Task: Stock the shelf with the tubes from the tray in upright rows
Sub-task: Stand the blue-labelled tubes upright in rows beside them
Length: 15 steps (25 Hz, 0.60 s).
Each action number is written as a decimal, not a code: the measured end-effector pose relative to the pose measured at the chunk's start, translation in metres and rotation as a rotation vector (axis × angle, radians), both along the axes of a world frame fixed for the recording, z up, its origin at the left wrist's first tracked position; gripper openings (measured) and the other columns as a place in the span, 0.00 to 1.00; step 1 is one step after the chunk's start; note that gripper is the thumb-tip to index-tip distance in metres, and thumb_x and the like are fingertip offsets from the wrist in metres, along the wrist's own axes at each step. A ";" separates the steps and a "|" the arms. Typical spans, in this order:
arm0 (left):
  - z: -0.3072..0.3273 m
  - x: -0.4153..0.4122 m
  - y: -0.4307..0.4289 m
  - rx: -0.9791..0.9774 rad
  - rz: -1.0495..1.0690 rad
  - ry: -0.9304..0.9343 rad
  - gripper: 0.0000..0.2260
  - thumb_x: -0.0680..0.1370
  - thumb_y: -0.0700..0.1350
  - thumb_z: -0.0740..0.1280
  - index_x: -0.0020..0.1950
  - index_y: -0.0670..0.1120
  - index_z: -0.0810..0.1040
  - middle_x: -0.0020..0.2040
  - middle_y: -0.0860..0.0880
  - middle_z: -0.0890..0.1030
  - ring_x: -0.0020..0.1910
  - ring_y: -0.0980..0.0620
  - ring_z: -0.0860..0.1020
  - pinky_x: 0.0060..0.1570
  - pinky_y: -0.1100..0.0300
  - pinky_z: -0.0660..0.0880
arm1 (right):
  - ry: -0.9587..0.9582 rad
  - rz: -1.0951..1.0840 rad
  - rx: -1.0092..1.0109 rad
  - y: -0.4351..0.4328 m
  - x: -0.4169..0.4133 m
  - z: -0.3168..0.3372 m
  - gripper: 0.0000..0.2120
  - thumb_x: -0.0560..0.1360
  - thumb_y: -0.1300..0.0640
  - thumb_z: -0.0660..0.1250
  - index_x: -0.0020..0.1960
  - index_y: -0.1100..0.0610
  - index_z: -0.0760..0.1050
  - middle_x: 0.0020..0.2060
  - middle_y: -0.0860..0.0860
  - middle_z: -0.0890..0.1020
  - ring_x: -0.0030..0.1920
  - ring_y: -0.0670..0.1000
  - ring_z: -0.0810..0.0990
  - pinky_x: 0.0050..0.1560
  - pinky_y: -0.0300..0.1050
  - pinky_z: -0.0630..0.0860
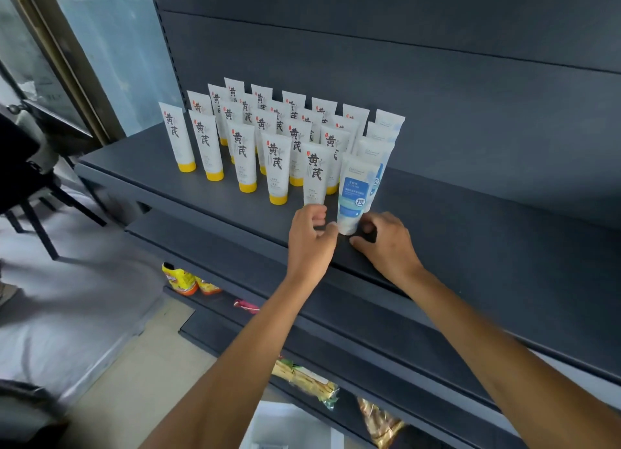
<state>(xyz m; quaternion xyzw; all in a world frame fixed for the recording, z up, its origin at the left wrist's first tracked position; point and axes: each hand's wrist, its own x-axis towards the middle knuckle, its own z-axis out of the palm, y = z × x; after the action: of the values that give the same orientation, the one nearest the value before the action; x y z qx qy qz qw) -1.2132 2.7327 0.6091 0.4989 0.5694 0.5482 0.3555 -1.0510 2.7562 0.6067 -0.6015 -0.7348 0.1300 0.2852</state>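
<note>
- Two bare forearms (235, 364) reach in from the near edge, both stretched up and away to the shelf (470, 247).
- Big black brush characters, 黄芪, run down each of the yellow-capped tubes (279, 169), with a small red seal beside them; the finer print lower down is too small to read.
- On the blue-label tube (353, 196) a white round badge reads 控. Its blue panel and the script line near the top cannot be made out.
- Left hand (311, 237): fingers curled in front of the foot of the nearest yellow-capped tube (315, 176), thumb tip against the blue-label tube's lower left side. Whether it grasps anything I cannot tell.
- Right hand (386, 243): index finger curled against the tube's white cap end, thumb just below it — a pinch at the base.
- That tube stands cap-down near the shelf's front edge, at the near end of the rightmost row, with three like tubes (376, 149) behind it.
- Yellow-capped tubes stand cap-down in slanting rows to the left — smooth white plastic, flat crimped tops.
- Shelf and back panel (437, 79) are matte dark grey-blue.
- Crinkly packets (179, 279) lie on the lower shelves.
</note>
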 end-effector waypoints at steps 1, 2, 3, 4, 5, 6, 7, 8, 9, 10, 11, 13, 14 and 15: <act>0.000 -0.007 -0.010 0.017 0.005 0.000 0.13 0.78 0.38 0.68 0.63 0.46 0.76 0.59 0.49 0.78 0.56 0.56 0.79 0.48 0.75 0.74 | 0.002 -0.025 -0.006 -0.008 0.002 -0.001 0.14 0.72 0.53 0.76 0.56 0.54 0.80 0.46 0.49 0.79 0.49 0.52 0.77 0.55 0.54 0.76; -0.002 -0.015 -0.021 0.045 0.010 0.006 0.13 0.79 0.38 0.68 0.62 0.46 0.77 0.59 0.48 0.78 0.56 0.56 0.79 0.49 0.74 0.74 | 0.004 -0.051 -0.003 -0.017 0.004 -0.002 0.15 0.73 0.53 0.76 0.57 0.54 0.80 0.46 0.49 0.79 0.49 0.52 0.77 0.56 0.55 0.76; -0.005 -0.025 -0.036 0.088 0.014 0.024 0.12 0.79 0.37 0.68 0.61 0.46 0.78 0.58 0.49 0.78 0.56 0.56 0.79 0.50 0.71 0.75 | 0.000 -0.077 0.014 -0.029 0.005 -0.003 0.15 0.73 0.53 0.75 0.58 0.55 0.80 0.46 0.48 0.78 0.50 0.52 0.77 0.56 0.55 0.76; -0.009 -0.037 -0.052 0.134 0.018 0.051 0.11 0.79 0.37 0.67 0.60 0.46 0.79 0.56 0.50 0.78 0.56 0.56 0.79 0.51 0.68 0.75 | -0.011 -0.105 0.046 -0.043 0.006 -0.004 0.14 0.73 0.53 0.75 0.58 0.55 0.80 0.46 0.48 0.78 0.50 0.52 0.77 0.57 0.54 0.76; -0.016 -0.049 -0.068 0.170 0.020 0.083 0.10 0.78 0.38 0.67 0.59 0.46 0.79 0.56 0.52 0.78 0.57 0.55 0.78 0.52 0.65 0.76 | -0.029 -0.136 0.087 -0.060 0.005 -0.005 0.14 0.74 0.53 0.75 0.58 0.55 0.81 0.47 0.48 0.78 0.51 0.52 0.77 0.57 0.52 0.75; -0.024 -0.064 -0.084 0.193 0.021 0.116 0.10 0.78 0.39 0.67 0.58 0.47 0.79 0.55 0.53 0.78 0.57 0.54 0.78 0.52 0.63 0.76 | -0.051 -0.165 0.128 -0.078 0.002 -0.006 0.13 0.75 0.54 0.74 0.58 0.54 0.81 0.47 0.48 0.78 0.51 0.52 0.76 0.57 0.50 0.73; -0.036 -0.080 -0.100 0.197 0.017 0.150 0.10 0.78 0.41 0.67 0.58 0.47 0.79 0.55 0.53 0.77 0.57 0.53 0.77 0.53 0.62 0.75 | -0.062 -0.188 0.166 -0.099 -0.002 -0.008 0.13 0.75 0.54 0.73 0.59 0.54 0.81 0.48 0.48 0.78 0.52 0.52 0.76 0.58 0.48 0.70; -0.048 -0.096 -0.115 0.185 0.012 0.187 0.10 0.77 0.42 0.67 0.58 0.47 0.79 0.55 0.54 0.77 0.58 0.52 0.77 0.53 0.61 0.75 | -0.058 -0.205 0.197 -0.119 -0.006 -0.010 0.13 0.76 0.55 0.73 0.59 0.54 0.80 0.49 0.48 0.78 0.52 0.52 0.75 0.58 0.47 0.69; -0.063 -0.111 -0.128 0.156 0.006 0.227 0.11 0.77 0.44 0.67 0.58 0.48 0.79 0.55 0.54 0.77 0.58 0.52 0.76 0.54 0.60 0.74 | -0.044 -0.220 0.209 -0.139 -0.010 -0.015 0.13 0.76 0.56 0.73 0.60 0.54 0.80 0.50 0.48 0.77 0.52 0.52 0.74 0.58 0.47 0.69; -0.082 -0.128 -0.141 0.110 0.002 0.273 0.11 0.76 0.44 0.68 0.58 0.47 0.79 0.55 0.53 0.77 0.58 0.51 0.75 0.56 0.58 0.74 | -0.024 -0.231 0.194 -0.160 -0.017 -0.025 0.13 0.76 0.57 0.73 0.60 0.54 0.80 0.51 0.48 0.76 0.53 0.51 0.74 0.59 0.49 0.70; -0.104 -0.145 -0.155 0.055 -0.003 0.321 0.11 0.76 0.44 0.69 0.58 0.47 0.79 0.55 0.52 0.77 0.57 0.51 0.74 0.57 0.56 0.73 | -0.005 -0.237 0.162 -0.180 -0.024 -0.039 0.14 0.76 0.57 0.73 0.61 0.54 0.79 0.52 0.47 0.76 0.54 0.51 0.74 0.60 0.51 0.71; -0.149 -0.178 -0.183 -0.060 -0.029 0.430 0.12 0.75 0.43 0.71 0.58 0.47 0.80 0.54 0.50 0.76 0.56 0.50 0.72 0.56 0.54 0.72 | 0.024 -0.247 0.060 -0.214 -0.039 -0.075 0.14 0.76 0.58 0.72 0.61 0.55 0.79 0.53 0.48 0.76 0.55 0.51 0.75 0.59 0.53 0.74; -0.174 -0.193 -0.198 -0.108 -0.045 0.499 0.12 0.74 0.43 0.71 0.57 0.47 0.80 0.54 0.50 0.77 0.55 0.49 0.73 0.55 0.53 0.73 | 0.034 -0.258 -0.010 -0.227 -0.045 -0.099 0.14 0.77 0.58 0.72 0.61 0.56 0.79 0.53 0.49 0.76 0.55 0.52 0.75 0.58 0.52 0.75; -0.200 -0.207 -0.213 -0.161 -0.067 0.570 0.12 0.73 0.43 0.71 0.57 0.46 0.80 0.54 0.48 0.78 0.55 0.46 0.74 0.54 0.51 0.74 | 0.037 -0.272 -0.083 -0.238 -0.051 -0.125 0.14 0.76 0.58 0.72 0.61 0.56 0.79 0.53 0.49 0.76 0.55 0.52 0.76 0.57 0.51 0.75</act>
<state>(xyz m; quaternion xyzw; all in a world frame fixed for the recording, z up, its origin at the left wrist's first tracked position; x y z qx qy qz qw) -1.4206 2.5202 0.4092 0.6212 0.6713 0.3272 0.2377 -1.1023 2.5182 0.4818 -0.7044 -0.6351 0.1313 0.2884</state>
